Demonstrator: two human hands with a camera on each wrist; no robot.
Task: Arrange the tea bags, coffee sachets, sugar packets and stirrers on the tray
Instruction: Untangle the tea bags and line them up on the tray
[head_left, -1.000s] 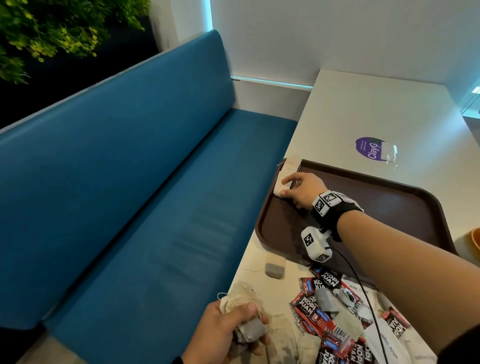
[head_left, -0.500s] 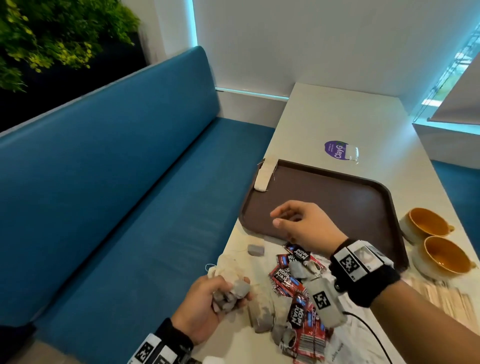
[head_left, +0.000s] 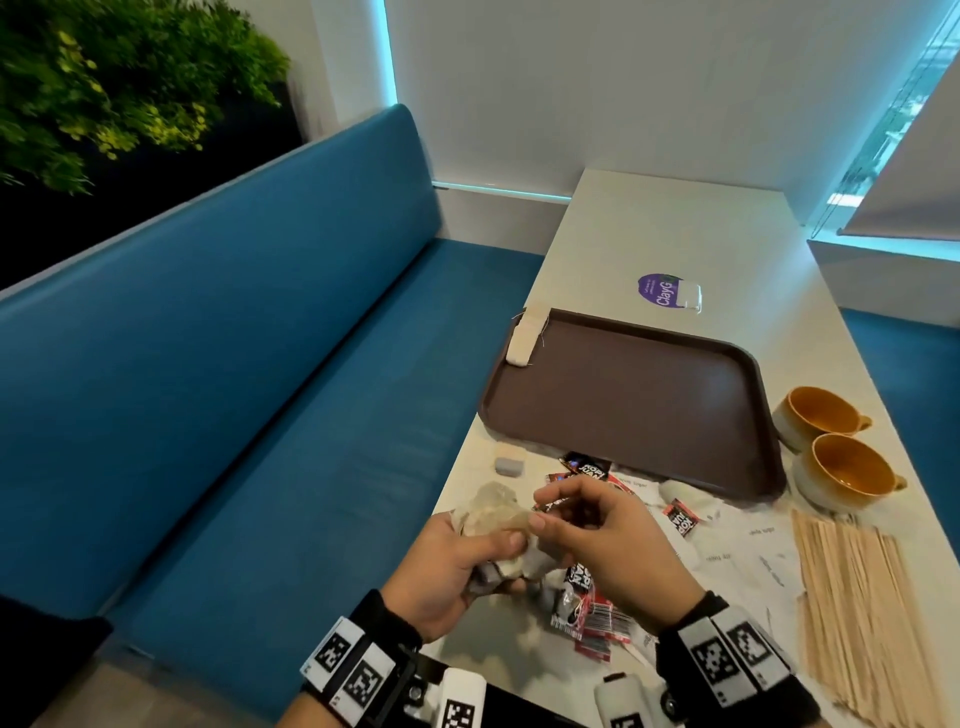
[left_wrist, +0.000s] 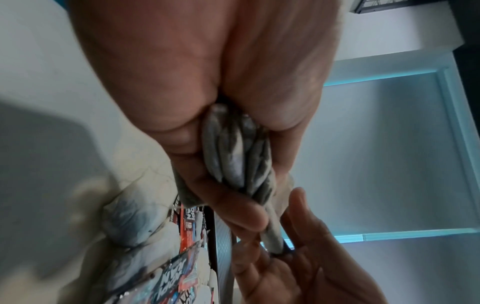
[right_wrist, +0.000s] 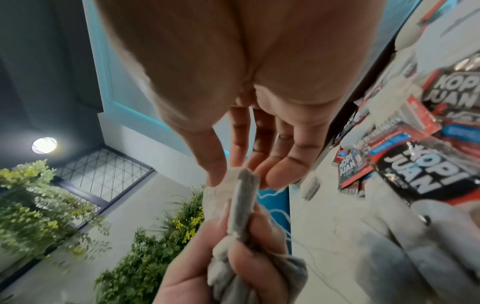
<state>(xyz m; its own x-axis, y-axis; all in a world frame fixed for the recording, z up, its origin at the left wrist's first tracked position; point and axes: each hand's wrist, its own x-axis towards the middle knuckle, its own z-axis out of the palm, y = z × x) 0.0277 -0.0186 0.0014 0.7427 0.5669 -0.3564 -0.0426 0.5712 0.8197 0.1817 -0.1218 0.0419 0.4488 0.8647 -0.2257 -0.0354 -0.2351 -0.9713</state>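
Left hand (head_left: 447, 566) is curled round a bunch of soft grey-and-cream paper tea bags (left_wrist: 239, 156), held in the lower centre of the head view above the near table edge. Right hand (head_left: 608, 545) — thumb and fingertips (right_wrist: 215, 164) close on the top edge of one bag sticking out of the bunch; the pinch looks narrow, though whether it has fully taken hold I cannot tell.

Outward: red-and-black foil coffee sachets (head_left: 592, 618) lie scattered under the hands; a fan of pale wooden stirrers (head_left: 852, 603) sits lower right. The dark brown plastic tray (head_left: 727, 467) lies centre frame, holding only one cream tea bag (head_left: 524, 340) at its upper-left corner.

Judgement: to do this step well, pull one bag straight out while the left grip loosens slightly, so strings do not drag neighbours along; then lay it beside the first.

Versus half a second earlier — the right hand, then loose over the tray's near rim, has come back to the bunch.
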